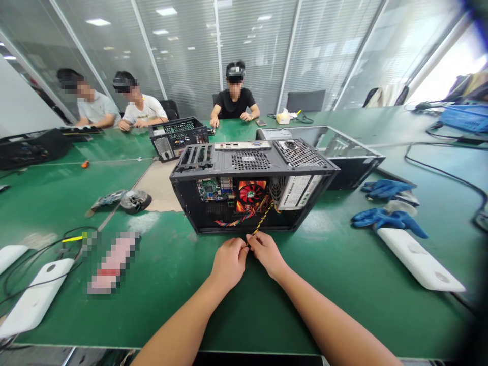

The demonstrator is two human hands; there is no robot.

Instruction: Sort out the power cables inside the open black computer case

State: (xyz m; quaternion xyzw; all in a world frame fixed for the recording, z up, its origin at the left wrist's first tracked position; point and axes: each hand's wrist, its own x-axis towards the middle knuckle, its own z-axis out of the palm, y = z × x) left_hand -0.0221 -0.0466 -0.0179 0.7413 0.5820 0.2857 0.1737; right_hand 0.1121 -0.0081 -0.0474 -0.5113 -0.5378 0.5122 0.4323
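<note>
Near head view; forward, downward

Glass partition point(251, 40) beyond green table point(331, 264)

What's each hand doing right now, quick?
Left hand: closed, pinching the yellow-and-black cable.
Right hand: closed, pinching the same cable.

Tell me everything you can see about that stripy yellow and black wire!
The yellow-and-black wire looks thin and bendy, with strands twisted together like stripes. It slants down from beside the power supply, inside the open-sided computer case, and comes out past the case's lower edge. There, the left hand and right hand pinch it close together, and it looks fairly straight. Their grip hides its near end, and I can't tell where its far end goes.
</note>
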